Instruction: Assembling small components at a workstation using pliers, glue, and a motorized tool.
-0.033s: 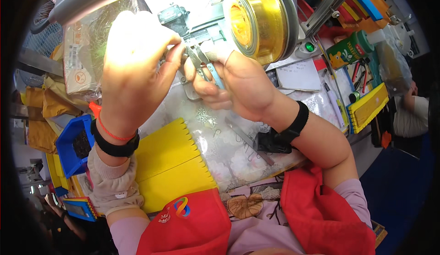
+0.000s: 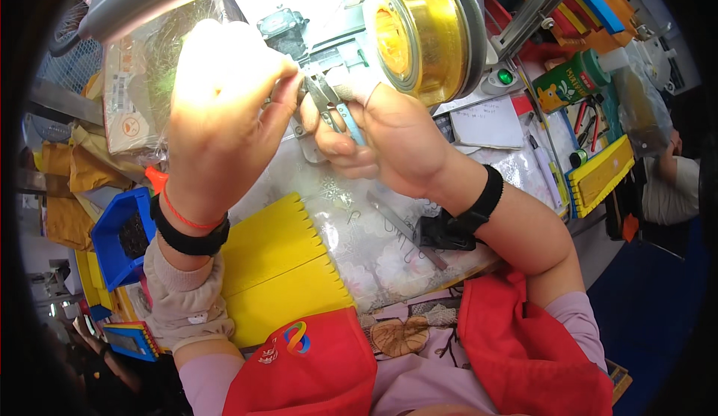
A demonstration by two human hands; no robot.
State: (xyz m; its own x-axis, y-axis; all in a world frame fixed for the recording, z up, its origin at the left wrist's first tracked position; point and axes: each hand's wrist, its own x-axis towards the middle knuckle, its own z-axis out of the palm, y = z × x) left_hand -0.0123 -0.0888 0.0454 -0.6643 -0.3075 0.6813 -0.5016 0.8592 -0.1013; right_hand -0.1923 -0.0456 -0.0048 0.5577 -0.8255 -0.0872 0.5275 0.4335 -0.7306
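My left hand [image 2: 217, 117] is raised under the bright lamp, thumb and forefinger pinched together. What it pinches, if anything, is too small and washed out to make out. Right beside those fingertips, my right hand [image 2: 404, 135] is closed around a small metal hand tool with a light-blue grip [image 2: 350, 124], which looks like snips or pliers. The tool's jaws point up toward a small bench machine [image 2: 336, 51]. A large spool of yellow line [image 2: 445, 34] is mounted on the machine's right side. A fingertip of my right hand wears a pale cover.
Yellow notched boards [image 2: 280, 266] lie near my left forearm, beside a blue bin [image 2: 112, 262] of small dark pieces. A metal strip [image 2: 404, 229] and thin hooks rest on the patterned table cover. A notepad [image 2: 486, 124] and green bottle [image 2: 572, 79] stand right; the lamp arm [image 2: 149, 1] crosses above.
My left hand has shifted very slightly to the right, its thumb and forefinger still pinched. My right hand and the tool stay in place.
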